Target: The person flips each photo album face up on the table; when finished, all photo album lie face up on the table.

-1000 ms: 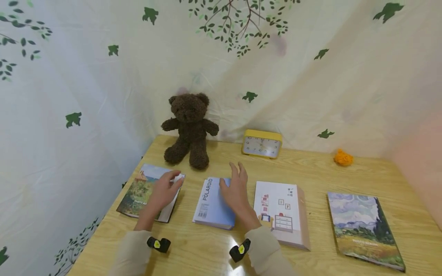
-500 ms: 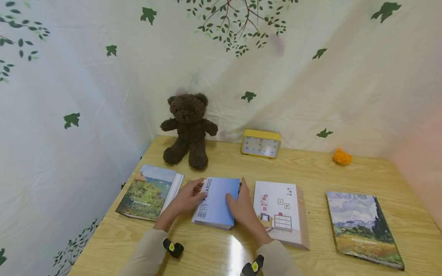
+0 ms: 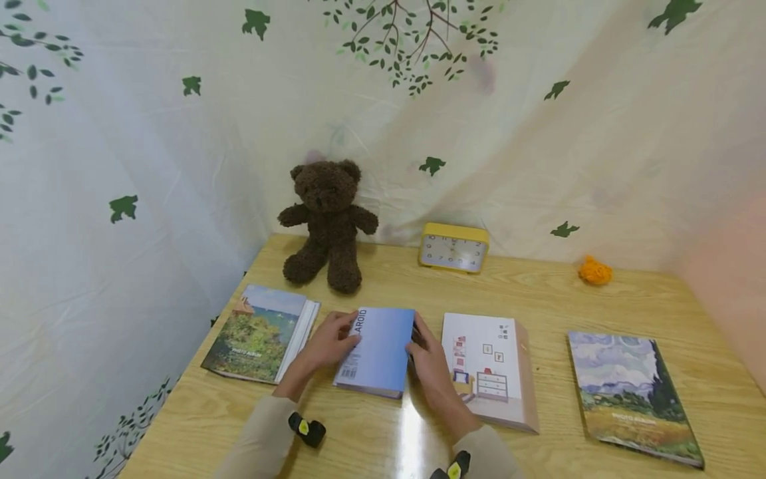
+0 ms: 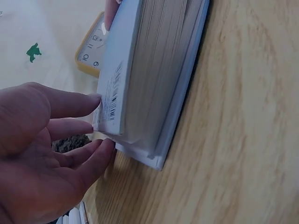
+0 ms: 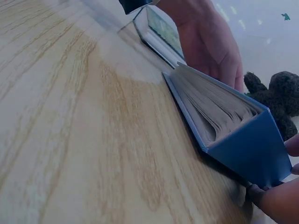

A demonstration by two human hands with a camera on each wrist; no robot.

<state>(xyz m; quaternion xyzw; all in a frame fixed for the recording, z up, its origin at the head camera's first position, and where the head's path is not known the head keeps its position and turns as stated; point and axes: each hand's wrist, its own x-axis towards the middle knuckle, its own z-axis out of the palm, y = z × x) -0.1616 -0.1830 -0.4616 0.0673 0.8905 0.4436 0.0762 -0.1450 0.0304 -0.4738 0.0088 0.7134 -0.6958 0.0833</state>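
A thick blue photo album [image 3: 383, 352] lettered POLAROID lies on the wooden table between both hands. The left hand [image 3: 328, 340] grips its left edge, thumb on the cover and the other fingers along the side; in the left wrist view these fingers [image 4: 88, 161] reach the lower corner. At the opposite side, the right hand [image 3: 429, 359] holds the spine, with a fingertip [image 5: 275, 200] low against it in the right wrist view. The page block shows between the covers. Part of the lettering is hidden behind the left hand.
A landscape photo album [image 3: 257, 336] lies left, a white illustrated book [image 3: 485, 372] close right, another painted photo album [image 3: 631, 399] far right. Behind stand a brown teddy bear [image 3: 328, 219], a yellow clock [image 3: 453, 249] and a small orange object [image 3: 595, 271] by the curtain [image 3: 509, 133].
The left hand has moved right from above the landscape album to the blue album's left edge. The right hand has come down to its spine, its thumb sliding off the cover.
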